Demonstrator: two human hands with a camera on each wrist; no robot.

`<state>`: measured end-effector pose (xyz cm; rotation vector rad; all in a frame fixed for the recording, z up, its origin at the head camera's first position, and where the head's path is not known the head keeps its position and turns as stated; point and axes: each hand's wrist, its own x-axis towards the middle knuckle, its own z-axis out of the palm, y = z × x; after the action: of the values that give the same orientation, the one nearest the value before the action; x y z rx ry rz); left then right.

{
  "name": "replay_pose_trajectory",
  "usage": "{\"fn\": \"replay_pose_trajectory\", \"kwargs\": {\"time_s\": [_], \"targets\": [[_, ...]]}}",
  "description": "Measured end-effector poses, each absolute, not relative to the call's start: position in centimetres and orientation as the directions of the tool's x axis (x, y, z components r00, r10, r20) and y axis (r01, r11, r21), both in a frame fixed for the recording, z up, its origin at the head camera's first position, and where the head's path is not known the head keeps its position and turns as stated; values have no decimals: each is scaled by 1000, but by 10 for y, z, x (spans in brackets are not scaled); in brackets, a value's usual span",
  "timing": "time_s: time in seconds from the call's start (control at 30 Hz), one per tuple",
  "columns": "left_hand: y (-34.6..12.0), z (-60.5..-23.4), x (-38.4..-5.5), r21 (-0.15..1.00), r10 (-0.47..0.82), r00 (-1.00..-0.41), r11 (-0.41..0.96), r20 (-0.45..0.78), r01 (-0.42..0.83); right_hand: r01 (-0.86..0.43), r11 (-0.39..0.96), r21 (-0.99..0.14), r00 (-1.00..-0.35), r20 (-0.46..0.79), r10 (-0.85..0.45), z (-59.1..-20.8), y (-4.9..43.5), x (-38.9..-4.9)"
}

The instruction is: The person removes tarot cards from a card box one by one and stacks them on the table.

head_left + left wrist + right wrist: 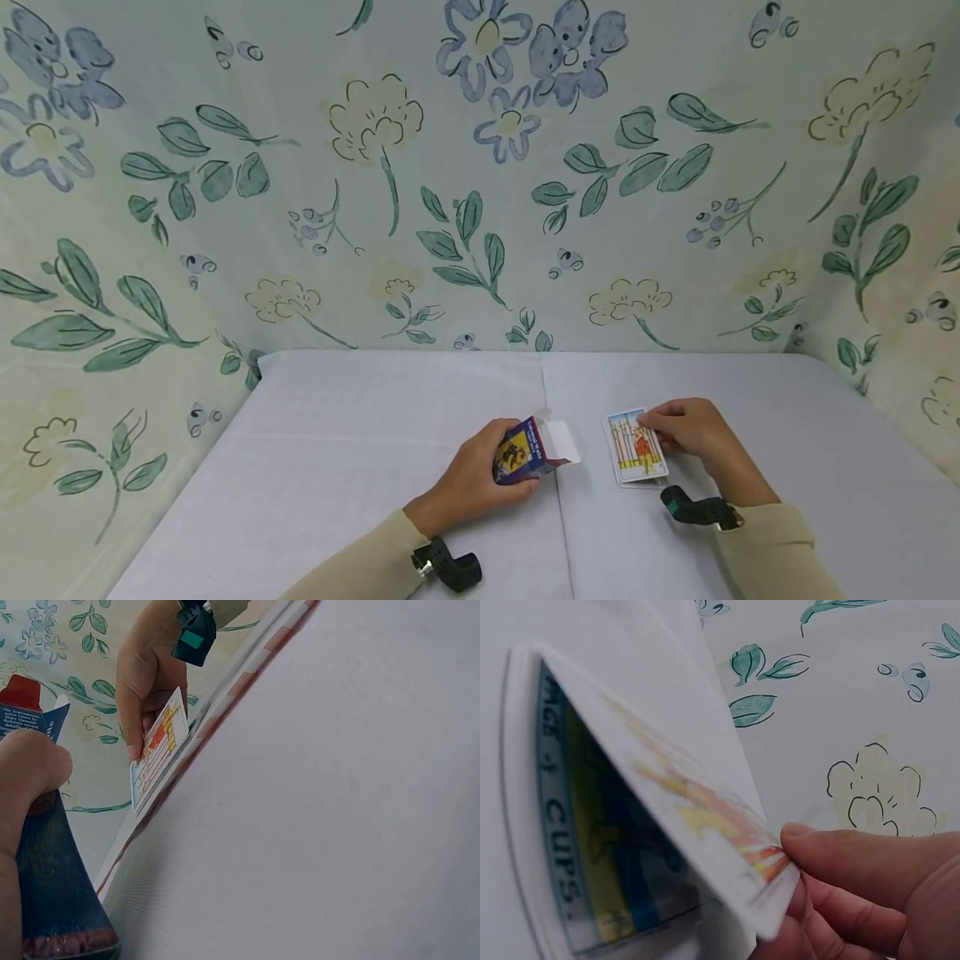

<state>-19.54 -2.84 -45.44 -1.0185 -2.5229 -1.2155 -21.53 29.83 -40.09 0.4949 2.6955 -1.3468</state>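
The left hand (472,482) grips a dark blue card box (525,452), fingers and thumb curled round its body. The box rests on the surface (337,467) just left of the centre seam, tilted, with its white flap (561,442) open and pointing toward the right hand. In the left wrist view the box (45,885) fills the lower left corner, the thumb (26,769) pressed against its side, and small white print shows on the upper part of its blue face.

The right hand (693,433) pinches the top card (636,446) of a small stack of cards (643,478) lying face up on the surface, just right of the seam and near the box without touching it. The fingers are curled onto the right edge of the card. The right wrist view shows the fingertips (840,859) lifting that card (697,817) at one edge, so it tilts away from the card below (592,855), which bears the words "PAGE of CUPS" along its side. The lifted card has a yellow and orange picture; its detail is blurred.

Both arms wear pale sleeves (772,550) with a black wrist mount (693,508) on each. A floral cloth (480,167) with green leaves and blue flowers hangs behind and beside the surface.
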Motion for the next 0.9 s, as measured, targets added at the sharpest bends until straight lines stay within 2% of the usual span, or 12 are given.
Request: {"fn": "replay_pose_trajectory", "kwargs": {"time_s": [0.57, 0.9], "targets": [[-28, -452, -195, 650, 510, -755, 416, 412, 636, 289, 677, -677, -956, -160, 248, -406, 296, -214], [-28, -452, -195, 649, 511, -755, 419, 410, 636, 294, 696, -655, -954, -155, 258, -406, 293, -212]]}}
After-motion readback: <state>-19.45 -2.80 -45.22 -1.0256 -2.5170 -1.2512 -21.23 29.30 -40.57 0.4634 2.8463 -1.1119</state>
